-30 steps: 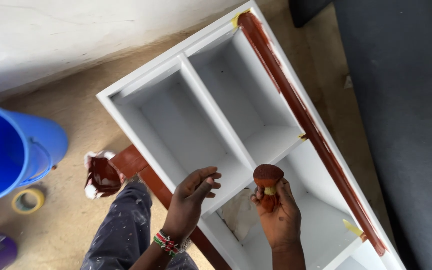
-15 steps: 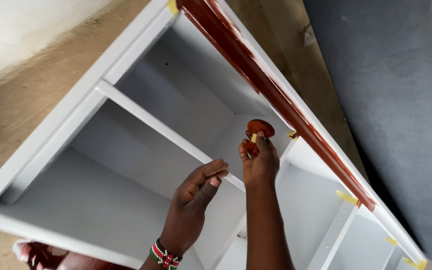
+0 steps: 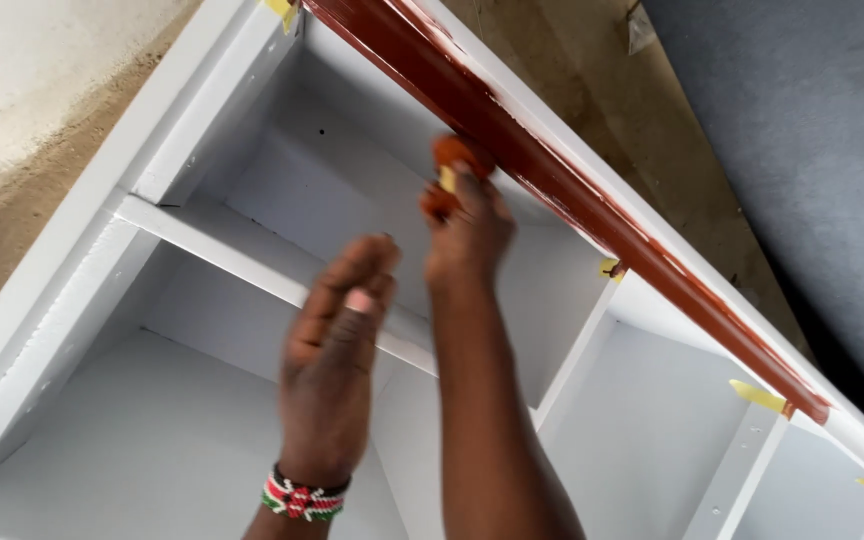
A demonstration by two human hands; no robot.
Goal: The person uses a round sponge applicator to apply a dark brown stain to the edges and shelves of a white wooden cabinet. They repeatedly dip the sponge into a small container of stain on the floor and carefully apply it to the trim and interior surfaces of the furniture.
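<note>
Right hand (image 3: 467, 225), gripping a paint-soaked sponge (image 3: 452, 165), has risen against the red-brown rail (image 3: 572, 200); left hand (image 3: 337, 330) is hovering open below that rail.

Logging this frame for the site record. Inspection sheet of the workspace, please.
Surface: white shelf unit lying on its back, open compartments facing up.
Job's things: red-brown painted edge strip along the far side; paint-soaked sponge against it.
Clutter: yellow tape tabs on the edge.
Hands: right hand grips the sponge; left hand open over a divider, beaded wristband.
Cables: nothing seen.
Surroundings: bare ground, dark sheet at right.
</note>
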